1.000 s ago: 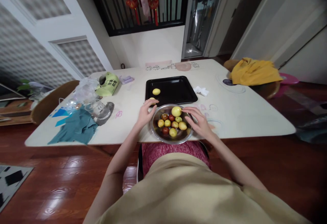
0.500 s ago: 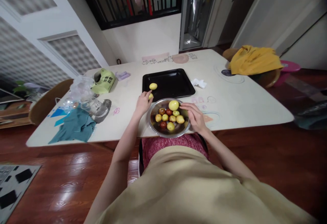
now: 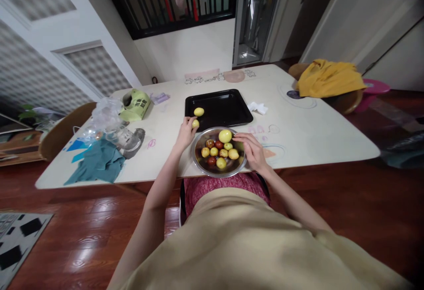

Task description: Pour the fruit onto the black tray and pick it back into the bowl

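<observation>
My left hand (image 3: 187, 132) pinches a small round yellow fruit (image 3: 195, 123) at the near left corner of a black baking tray (image 3: 221, 107). Another yellow fruit (image 3: 198, 112) lies in the tray just beyond it. Close to my body stands a steel bowl (image 3: 198, 164) with several yellow, mottled and dark red fruits inside. A larger yellow fruit (image 3: 225, 136) sits at the bowl's far side. My right hand (image 3: 251, 150) lies over the bowl's right rim with its fingers stretched towards that larger fruit; whether they touch it I cannot tell.
A crumpled white tissue (image 3: 257, 107) lies right of the tray. On the table's left are a green cap-like item (image 3: 135, 104), clear plastic packaging (image 3: 107, 115) and a teal cloth (image 3: 97, 162). A yellow cloth (image 3: 331, 78) drapes over a chair at the right.
The fruit in my left hand shows more fully, as the fingers have shifted slightly left around it. My right hand and the bowl stay almost in place.
</observation>
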A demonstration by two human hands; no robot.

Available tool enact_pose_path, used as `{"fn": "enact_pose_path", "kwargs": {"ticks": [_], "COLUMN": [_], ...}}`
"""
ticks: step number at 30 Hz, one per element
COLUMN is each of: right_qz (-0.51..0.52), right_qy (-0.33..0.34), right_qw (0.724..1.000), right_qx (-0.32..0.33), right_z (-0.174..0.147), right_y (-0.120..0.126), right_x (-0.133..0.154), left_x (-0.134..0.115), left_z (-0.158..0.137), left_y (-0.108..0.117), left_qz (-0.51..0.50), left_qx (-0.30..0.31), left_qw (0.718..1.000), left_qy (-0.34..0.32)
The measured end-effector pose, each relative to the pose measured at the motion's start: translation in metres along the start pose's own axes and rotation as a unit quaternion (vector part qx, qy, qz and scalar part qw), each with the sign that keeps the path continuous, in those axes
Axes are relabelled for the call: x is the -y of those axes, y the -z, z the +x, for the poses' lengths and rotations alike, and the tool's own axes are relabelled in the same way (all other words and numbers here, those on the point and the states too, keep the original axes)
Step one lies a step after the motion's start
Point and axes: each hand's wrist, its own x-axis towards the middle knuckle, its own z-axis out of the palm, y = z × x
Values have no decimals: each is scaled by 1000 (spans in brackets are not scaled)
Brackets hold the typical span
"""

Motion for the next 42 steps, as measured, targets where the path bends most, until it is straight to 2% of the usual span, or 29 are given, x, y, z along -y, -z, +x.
{"fn": "enact_pose_path", "kwargs": {"ticks": [5, 9, 11, 14, 17, 23, 31, 39, 42], "right_qz": [12, 12, 9, 6, 6, 6, 4, 1, 3], "right_qy": [23, 32, 31, 24, 26, 31, 27, 20, 21], "right_qw": [1000, 999, 999, 1000, 1000, 999, 1000, 1000, 1000], "right_qx": [-12, -11, -10, -6, -5, -3, -8, -9, -9], "right_z": [0, -1, -1, -1, -1, 0, 0, 0, 0], "right_y": [-1, -2, -2, -1, -1, -2, -2, -2, -2], "right_x": [-3, -4, -4, -3, -3, -4, -3, -3, -3], "left_x": [-4, -30, -48, -74, -87, -90, -93, -90, -79], "left_z": [-1, -10, -18, -32, -41, -42, -43, -39, -22], "left_y": [7, 24, 33, 42, 42, 34, 36, 37, 39], "left_qz": [-56, -125, -146, -140, -126, -117, -126, -161, -157], "left_qx": [-44, -50, -21, 54, 112, 124, 127, 106, 59], "left_qw": [997, 989, 985, 979, 971, 969, 969, 967, 973], "left_qy": [-25, -59, -86, -135, -169, -178, -170, -165, -158]}}
